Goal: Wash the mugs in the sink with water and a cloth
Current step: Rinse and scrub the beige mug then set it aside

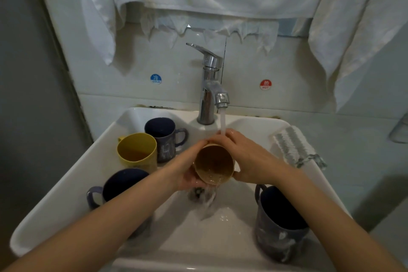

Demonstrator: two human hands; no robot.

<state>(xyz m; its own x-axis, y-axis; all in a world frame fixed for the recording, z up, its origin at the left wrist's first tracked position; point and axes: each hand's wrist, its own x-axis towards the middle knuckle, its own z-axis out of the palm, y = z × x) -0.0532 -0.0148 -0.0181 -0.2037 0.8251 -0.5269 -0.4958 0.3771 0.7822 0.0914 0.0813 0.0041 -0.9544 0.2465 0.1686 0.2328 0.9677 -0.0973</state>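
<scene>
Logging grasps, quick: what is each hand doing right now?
Left hand: holding the tan mug, its mouth tilted toward the camera.
Right hand: gripping the same mug from the other side.

White ceramic sink (55, 201), four mugs standing in it.
Back left, a tall yellow mug (136, 150) touches a dark blue handled mug (164, 148); a second dark blue mug (123, 181) stands front left, a third dark blue mug (280, 227) front right; a white ribbed cloth (293, 148) lies on the right rim.

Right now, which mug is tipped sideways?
The tan mug between the left hand and right hand under the tap; the yellow mug and three dark mugs stand upright.
</scene>
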